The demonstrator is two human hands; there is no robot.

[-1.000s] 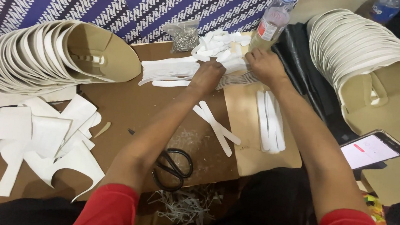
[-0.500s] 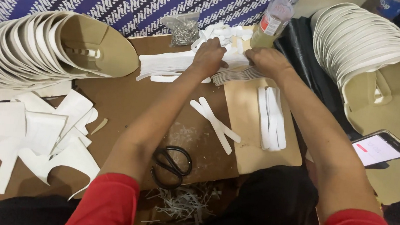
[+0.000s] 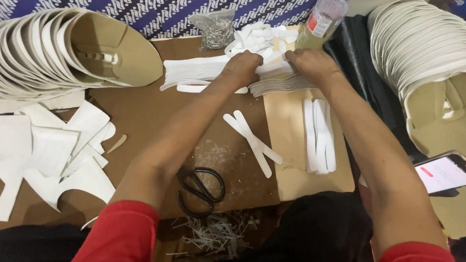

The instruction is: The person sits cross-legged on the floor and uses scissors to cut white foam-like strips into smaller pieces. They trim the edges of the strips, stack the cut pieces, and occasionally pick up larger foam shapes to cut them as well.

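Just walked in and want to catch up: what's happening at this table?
A person in red sleeves has both hands at the far side of the table. The left hand and right hand grip a fanned stack of white strips. Scissors lie near the front edge, with two crossed strips beyond them. Nested cone-shaped pieces are stacked at the left.

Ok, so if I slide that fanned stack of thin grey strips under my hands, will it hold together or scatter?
The fanned stack of thin grey strips looks loose, so it would probably splay further. The strips seem thin and light, likely bending when lifted. The left hand and right hand pressing down probably steady them.
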